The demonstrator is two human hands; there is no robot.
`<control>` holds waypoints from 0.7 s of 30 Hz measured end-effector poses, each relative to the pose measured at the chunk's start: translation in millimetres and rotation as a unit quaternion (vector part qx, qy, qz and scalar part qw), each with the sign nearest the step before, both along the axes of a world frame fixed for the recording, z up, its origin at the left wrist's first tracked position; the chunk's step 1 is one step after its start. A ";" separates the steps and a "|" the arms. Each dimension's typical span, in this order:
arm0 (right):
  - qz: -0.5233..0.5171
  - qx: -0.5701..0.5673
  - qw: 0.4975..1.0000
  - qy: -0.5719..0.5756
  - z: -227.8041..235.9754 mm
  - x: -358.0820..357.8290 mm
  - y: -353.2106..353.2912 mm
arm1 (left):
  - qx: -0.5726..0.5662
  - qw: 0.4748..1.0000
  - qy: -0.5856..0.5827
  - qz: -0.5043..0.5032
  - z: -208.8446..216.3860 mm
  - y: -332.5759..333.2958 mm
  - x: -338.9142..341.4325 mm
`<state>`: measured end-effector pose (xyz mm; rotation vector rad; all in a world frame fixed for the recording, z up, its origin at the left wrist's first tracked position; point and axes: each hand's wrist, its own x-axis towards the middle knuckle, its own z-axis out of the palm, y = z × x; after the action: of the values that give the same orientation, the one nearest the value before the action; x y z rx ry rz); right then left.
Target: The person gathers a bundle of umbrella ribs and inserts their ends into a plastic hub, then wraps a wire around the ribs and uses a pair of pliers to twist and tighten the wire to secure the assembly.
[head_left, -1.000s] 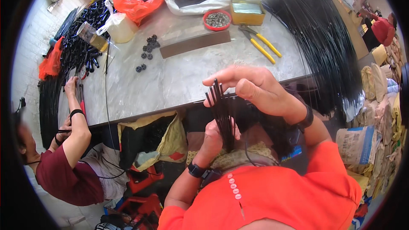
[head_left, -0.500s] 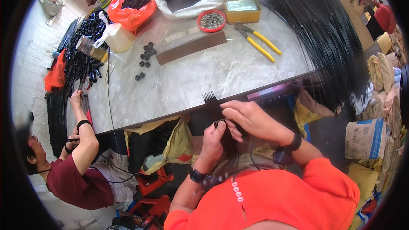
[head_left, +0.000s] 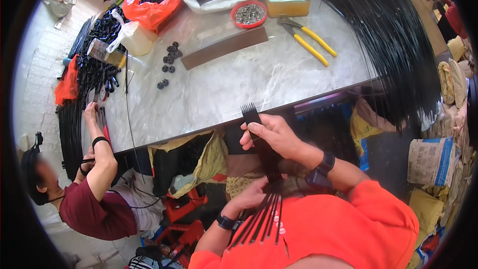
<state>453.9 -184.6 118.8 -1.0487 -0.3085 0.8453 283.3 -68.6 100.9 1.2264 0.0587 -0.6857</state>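
A bundle of thin black strips (head_left: 265,157) runs from the table's front edge down to my lap. My right hand (head_left: 275,130) is closed around its upper part, thumb on top, and the strip tips stick out above like comb teeth. Lower down, my left hand (head_left: 250,195) is closed on the bundle, its fingers partly hidden. Below that hand the strip ends fan apart over my orange top. Nearest on the table lie yellow-handled pliers (head_left: 311,42) and a flat brown bar (head_left: 224,48).
A red dish of small metal parts (head_left: 249,15) stands beside a yellow box (head_left: 287,2). Long black rods (head_left: 383,35) cover the table's right end. Small black round parts (head_left: 168,68) lie left of the bar. At left, a co-worker (head_left: 97,194) reaches over black parts.
My left hand has slid down the bundle toward my lap, away from the right. The lower strip ends now show spread out. My right hand has shifted slightly and grips near the top.
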 end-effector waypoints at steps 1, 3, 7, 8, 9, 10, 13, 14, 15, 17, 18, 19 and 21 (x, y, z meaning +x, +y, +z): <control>0.003 0.009 1.000 0.003 -0.8 -0.8 1.0 | 0.077 0.997 0.013 -0.004 -1.0 -4.8 -2.7; 0.007 0.019 1.000 0.005 -0.6 -2.7 2.5 | 0.121 0.992 0.040 -0.022 -5.4 -6.7 -3.9; 0.000 0.042 0.999 0.006 4.2 -5.5 3.0 | 0.126 0.992 -0.002 0.032 -22.7 -1.1 -8.0; -0.007 0.052 0.999 -0.001 5.5 -6.0 2.7 | 0.111 0.993 -0.005 0.035 -31.6 3.6 -7.7; -0.007 0.053 0.999 -0.002 6.8 -6.5 2.9 | 0.096 0.995 -0.008 0.037 -35.2 6.6 -6.2; -0.003 0.061 0.998 -0.006 7.9 -7.4 3.0 | 0.091 0.995 -0.027 0.029 -36.2 7.5 -6.2; 0.013 0.075 0.997 -0.002 5.5 -14.4 0.3 | 0.175 0.983 -0.031 -0.046 -26.2 1.9 -4.9; 0.026 0.082 0.996 0.006 4.3 -16.5 -1.3 | 0.188 0.980 -0.007 -0.063 -18.1 1.0 -4.4; 0.027 0.084 0.996 0.004 5.3 -17.5 -1.0 | 0.189 0.980 -0.008 -0.062 -22.0 1.5 -6.5; 0.034 0.075 0.996 0.031 7.4 -18.9 -0.8 | 0.147 0.986 -0.082 -0.011 -35.3 0.1 -14.1; 0.033 0.075 0.996 0.030 7.0 -17.7 -1.1 | 0.147 0.986 -0.083 -0.012 -34.6 -1.5 -14.4; 0.041 0.076 0.996 0.027 6.4 -16.6 -1.3 | 0.130 0.991 -0.022 -0.012 -31.9 -3.5 -14.6; 0.050 0.077 0.996 0.023 6.2 -16.0 -1.4 | 0.112 0.993 0.039 -0.012 -27.0 -6.8 -15.6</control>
<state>437.9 -186.0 125.0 -0.8752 -0.3840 0.9193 267.8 -75.3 74.0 1.4171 0.1891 -0.7634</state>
